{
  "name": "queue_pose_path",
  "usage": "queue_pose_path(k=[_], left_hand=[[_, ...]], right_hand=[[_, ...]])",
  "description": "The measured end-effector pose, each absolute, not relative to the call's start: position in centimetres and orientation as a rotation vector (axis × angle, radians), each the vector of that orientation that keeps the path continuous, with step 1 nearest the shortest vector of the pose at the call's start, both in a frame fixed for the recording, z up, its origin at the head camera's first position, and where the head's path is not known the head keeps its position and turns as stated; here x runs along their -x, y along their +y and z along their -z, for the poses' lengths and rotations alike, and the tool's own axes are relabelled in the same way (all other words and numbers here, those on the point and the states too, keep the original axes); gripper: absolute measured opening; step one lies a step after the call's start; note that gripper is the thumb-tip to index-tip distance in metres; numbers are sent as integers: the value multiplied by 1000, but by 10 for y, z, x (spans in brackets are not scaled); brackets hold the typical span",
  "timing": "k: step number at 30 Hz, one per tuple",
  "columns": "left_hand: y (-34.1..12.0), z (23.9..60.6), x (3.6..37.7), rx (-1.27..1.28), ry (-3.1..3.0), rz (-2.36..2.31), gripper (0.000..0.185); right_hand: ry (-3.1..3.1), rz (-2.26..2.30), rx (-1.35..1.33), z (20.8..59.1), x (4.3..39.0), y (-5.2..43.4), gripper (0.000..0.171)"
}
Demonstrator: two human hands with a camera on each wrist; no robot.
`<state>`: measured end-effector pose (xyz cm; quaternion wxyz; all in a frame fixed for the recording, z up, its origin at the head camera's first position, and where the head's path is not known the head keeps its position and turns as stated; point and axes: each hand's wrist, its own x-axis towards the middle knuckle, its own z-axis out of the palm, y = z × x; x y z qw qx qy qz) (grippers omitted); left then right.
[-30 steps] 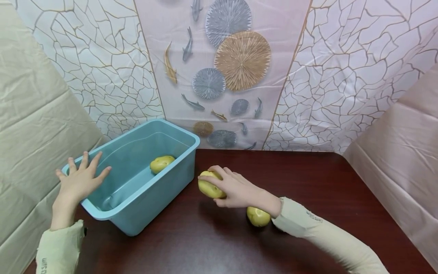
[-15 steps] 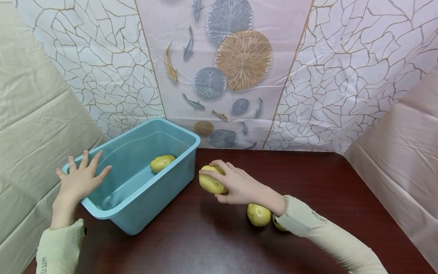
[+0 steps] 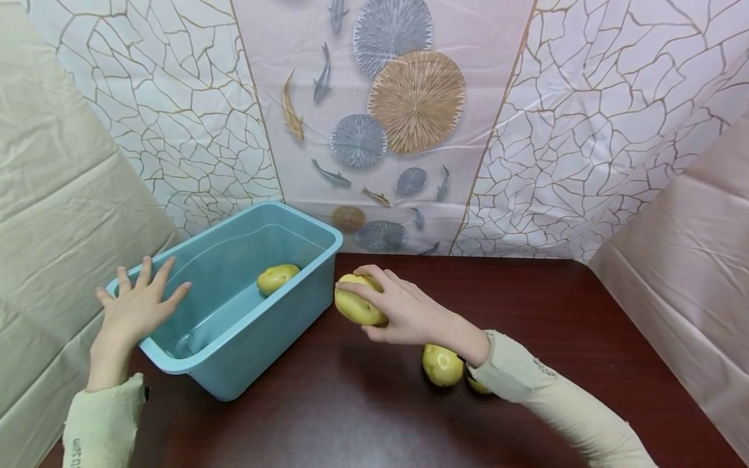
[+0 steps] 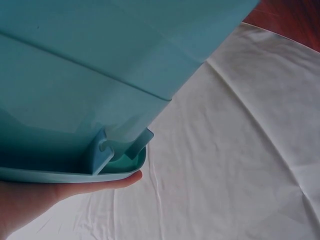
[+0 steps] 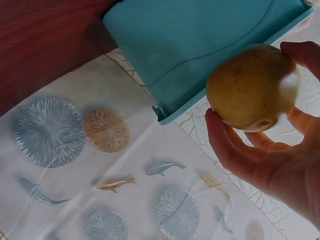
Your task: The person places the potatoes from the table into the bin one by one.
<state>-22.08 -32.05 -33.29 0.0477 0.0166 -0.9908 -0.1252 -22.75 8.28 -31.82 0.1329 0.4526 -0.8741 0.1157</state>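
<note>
My right hand (image 3: pixel 406 311) grips a yellow potato (image 3: pixel 355 304) above the table, just right of the blue plastic tub (image 3: pixel 275 330). In the right wrist view the fingers curl round this potato (image 5: pixel 254 87), with the tub's side behind it. My left hand (image 3: pixel 133 309) rests with spread, straight fingers on the tub's near-left rim; the left wrist view shows it along the rim from below. Inside the tub lies another potato (image 3: pixel 277 279), against the right wall. Below my right wrist a potato (image 3: pixel 442 365) sits on the table, and one more (image 3: pixel 478 385) is mostly hidden by the sleeve.
The dark red-brown table (image 3: pixel 328 416) spreads in front and to the right. A patterned cloth backdrop (image 3: pixel 374 162) with fish and round motifs stands behind it. Pale cloth walls rise at the left (image 3: pixel 52 195) and right (image 3: pixel 684 247).
My right hand has risen slightly with the potato, staying right of the tub. More of the potato under the sleeve shows now. The left hand and the tub have stayed in place.
</note>
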Motion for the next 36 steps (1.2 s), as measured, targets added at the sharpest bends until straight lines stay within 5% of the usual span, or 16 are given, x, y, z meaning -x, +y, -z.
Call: queue_pose_path(k=[36], left_hand=[[-320, 331, 220, -46, -3020, 381, 80]], right_hand=[[-2399, -423, -1307, 298, 233, 58, 63]])
